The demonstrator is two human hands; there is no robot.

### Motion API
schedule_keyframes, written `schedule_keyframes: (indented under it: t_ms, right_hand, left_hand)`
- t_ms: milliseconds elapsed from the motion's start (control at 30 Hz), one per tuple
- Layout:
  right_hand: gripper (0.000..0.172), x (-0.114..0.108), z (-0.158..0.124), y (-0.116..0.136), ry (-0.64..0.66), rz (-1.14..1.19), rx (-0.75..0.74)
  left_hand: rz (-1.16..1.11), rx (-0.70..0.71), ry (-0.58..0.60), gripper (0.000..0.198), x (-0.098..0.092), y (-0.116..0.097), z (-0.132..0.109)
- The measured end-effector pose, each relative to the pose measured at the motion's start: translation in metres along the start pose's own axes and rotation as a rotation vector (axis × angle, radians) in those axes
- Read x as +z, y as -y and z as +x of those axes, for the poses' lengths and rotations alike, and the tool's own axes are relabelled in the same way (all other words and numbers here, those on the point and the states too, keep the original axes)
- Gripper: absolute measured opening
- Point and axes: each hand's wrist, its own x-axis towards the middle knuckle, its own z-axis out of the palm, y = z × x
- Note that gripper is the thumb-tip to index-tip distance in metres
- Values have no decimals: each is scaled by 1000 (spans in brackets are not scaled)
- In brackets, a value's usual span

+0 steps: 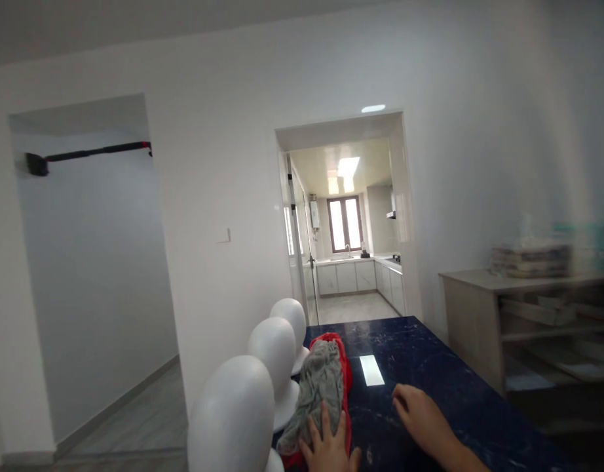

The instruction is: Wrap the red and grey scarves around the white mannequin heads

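My left hand (329, 446) lies flat with fingers spread on a grey cloth (320, 387), which rests on top of a red cloth (345, 367) on the dark blue marbled table (430, 354). My right hand (420, 413) rests on the bare tabletop to the right of the cloths, fingers curled loosely downward, holding nothing that I can see. Both hands are at the near end of the table.
Three white rounded chair backs (277, 351) line the table's left edge. A wooden shelf unit (528, 321) with stacked items stands at right. A doorway (351, 262) ahead opens into a kitchen; another opening (95, 275) is at left.
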Motion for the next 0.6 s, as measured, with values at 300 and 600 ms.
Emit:
schedule_keyframes:
  t_ms: [300, 600]
  right_hand:
    - [21, -5, 0, -74, -148, 44, 112]
    - [21, -9, 7, -74, -114, 152, 160]
  left_hand:
    - [72, 77, -131, 72, 10, -6, 66]
    - [90, 42, -162, 64, -26, -22, 63]
